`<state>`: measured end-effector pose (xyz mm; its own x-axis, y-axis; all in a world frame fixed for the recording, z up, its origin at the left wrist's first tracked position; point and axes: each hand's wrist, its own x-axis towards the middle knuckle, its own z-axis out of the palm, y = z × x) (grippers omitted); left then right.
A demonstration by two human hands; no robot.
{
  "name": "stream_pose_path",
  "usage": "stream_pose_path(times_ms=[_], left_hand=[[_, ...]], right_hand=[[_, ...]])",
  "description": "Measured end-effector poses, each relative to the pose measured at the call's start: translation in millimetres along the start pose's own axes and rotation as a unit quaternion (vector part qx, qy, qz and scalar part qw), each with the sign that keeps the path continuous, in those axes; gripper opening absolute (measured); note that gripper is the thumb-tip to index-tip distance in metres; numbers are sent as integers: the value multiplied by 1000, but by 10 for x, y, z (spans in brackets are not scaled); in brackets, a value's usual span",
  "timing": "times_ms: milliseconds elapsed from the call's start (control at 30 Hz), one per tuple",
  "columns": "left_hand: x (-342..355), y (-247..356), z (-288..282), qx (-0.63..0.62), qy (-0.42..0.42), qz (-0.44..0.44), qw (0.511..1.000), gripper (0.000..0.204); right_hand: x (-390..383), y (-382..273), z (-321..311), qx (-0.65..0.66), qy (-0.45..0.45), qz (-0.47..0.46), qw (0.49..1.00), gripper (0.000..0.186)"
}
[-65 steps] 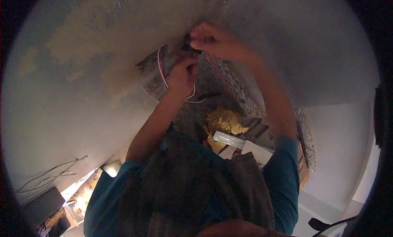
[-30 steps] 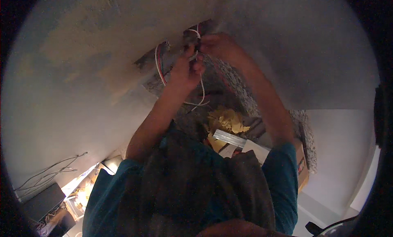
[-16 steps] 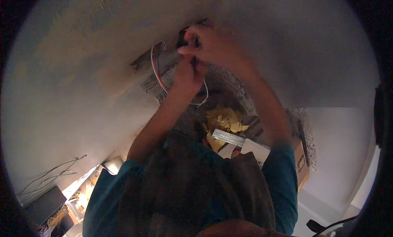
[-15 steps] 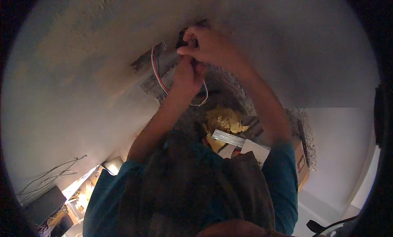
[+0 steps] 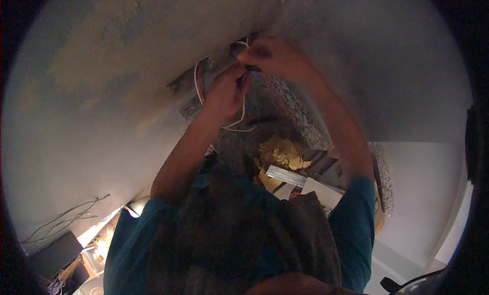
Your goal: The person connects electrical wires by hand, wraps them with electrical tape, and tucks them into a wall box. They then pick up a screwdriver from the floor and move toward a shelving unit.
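Patchy wall (image 5: 97, 127) rises on my left. A white wire (image 5: 195, 81) bows just beside my left hand (image 5: 226, 94); a white loop (image 5: 243, 114) hangs below its bent fingers. My right hand (image 5: 272, 55) curls close by; whether either grips wire, I can't tell. Yellow paper (image 5: 282, 153) lies below, pale wall (image 5: 420, 178) far right.

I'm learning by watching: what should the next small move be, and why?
Perhaps ease the right hand slightly aside: it sits close to the left hand, a white wire curves below them, and whatever lies between them is hidden.
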<state>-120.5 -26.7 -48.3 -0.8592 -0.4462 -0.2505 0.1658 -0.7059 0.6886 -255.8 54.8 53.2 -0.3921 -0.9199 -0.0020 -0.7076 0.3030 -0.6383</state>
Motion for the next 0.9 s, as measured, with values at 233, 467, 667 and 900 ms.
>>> stream_pose_path(times_ms=[233,467,667,900], left_hand=[[177,92,-218,1,-12,-70,997,17],[24,291,93,122,-29,74,989,6],[-43,459,166,108,42,-5,993,5],[-96,176,184,50,51,0,997,6]], right_hand=[[-17,-124,-60,-40,-20,-15,999,34],[-79,205,-42,89,1,-29,996,19],[-65,427,72,240,3,-17,971,15],[29,627,168,268,-53,-81,959,20]])
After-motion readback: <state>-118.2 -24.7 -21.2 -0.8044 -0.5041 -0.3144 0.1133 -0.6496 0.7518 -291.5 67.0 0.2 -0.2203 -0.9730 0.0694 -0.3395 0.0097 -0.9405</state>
